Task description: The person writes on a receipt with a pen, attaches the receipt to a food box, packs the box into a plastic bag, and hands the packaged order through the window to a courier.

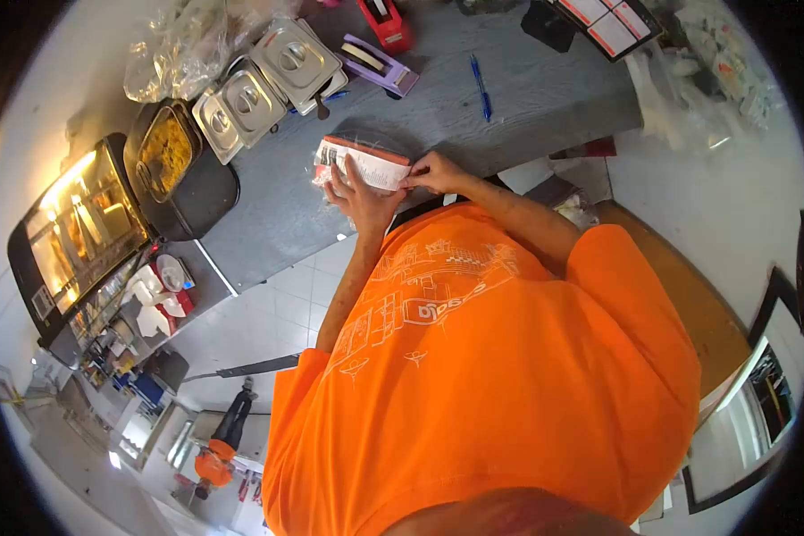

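A white and red packet [366, 164] in clear plastic lies near the front edge of the dark counter [438, 98]. Printed text covers its white face, but I cannot read it. My left hand [366, 196] grips the packet from the near side, fingers laid over its printed face. At the packet's right end, my right hand [433, 173] pinches the corner between thumb and fingertips. Beyond the packet stand a purple tape dispenser [380, 67] and lidded steel containers [295, 58]. A blue pen [481, 87] lies farther right.
A black pan of yellow food [164, 152] and a lit glass warmer [85, 228] stand to the left. A red tape dispenser [386, 25] sits at the back. Plastic bags [679, 98] hang at right. Another person in orange [214, 463] is far off, lower left.
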Motion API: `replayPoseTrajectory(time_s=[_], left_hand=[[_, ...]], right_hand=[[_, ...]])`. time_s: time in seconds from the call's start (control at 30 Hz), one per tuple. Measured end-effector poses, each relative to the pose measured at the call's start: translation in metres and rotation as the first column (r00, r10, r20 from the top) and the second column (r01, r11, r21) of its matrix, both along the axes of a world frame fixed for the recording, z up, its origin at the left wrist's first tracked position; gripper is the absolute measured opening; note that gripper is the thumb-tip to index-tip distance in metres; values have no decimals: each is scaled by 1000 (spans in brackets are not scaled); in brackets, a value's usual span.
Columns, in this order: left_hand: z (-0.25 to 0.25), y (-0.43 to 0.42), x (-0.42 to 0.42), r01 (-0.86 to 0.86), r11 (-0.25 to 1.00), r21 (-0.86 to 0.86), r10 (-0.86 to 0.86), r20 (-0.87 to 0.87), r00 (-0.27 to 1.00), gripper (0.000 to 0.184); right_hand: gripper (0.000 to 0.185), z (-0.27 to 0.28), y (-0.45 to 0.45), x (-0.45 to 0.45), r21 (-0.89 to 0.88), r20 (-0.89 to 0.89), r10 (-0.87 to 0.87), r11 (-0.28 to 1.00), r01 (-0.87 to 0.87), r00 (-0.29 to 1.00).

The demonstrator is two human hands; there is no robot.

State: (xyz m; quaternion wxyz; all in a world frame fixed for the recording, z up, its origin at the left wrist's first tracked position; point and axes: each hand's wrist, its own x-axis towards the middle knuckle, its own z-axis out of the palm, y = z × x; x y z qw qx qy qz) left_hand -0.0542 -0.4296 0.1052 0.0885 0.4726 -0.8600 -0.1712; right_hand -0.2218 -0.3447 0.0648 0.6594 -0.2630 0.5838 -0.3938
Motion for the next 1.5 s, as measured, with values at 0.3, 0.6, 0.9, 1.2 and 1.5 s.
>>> replayPoseTrajectory(time_s=[0.3, 0.6, 0.9, 1.2, 1.5], left_hand=[[7, 8, 1, -77, 994, 74, 71, 71, 995, 124], [2, 2, 14, -17, 998, 59, 11, 102, 995, 116], [-1, 9, 39, 219, 962, -162, -231, -59, 971, 100], [-4, 6, 20, 140, 953, -270, -214, -271, 938, 24], [10, 27, 33, 1, 828, 561, -34, 48, 998, 30]], right_hand=[[24, -37, -9, -10, -359, -244, 219, 885, -297, 945], [23, -12, -4, -5, 5, -224, 258, 965, -264, 940], [19, 26, -8, -9, 45, 222, 325, 938, -342, 919], [21, 39, 0, -11, 19, 145, 257, 965, -262, 956], [23, 30, -5, -6, 39, 17, 219, 975, -219, 976]])
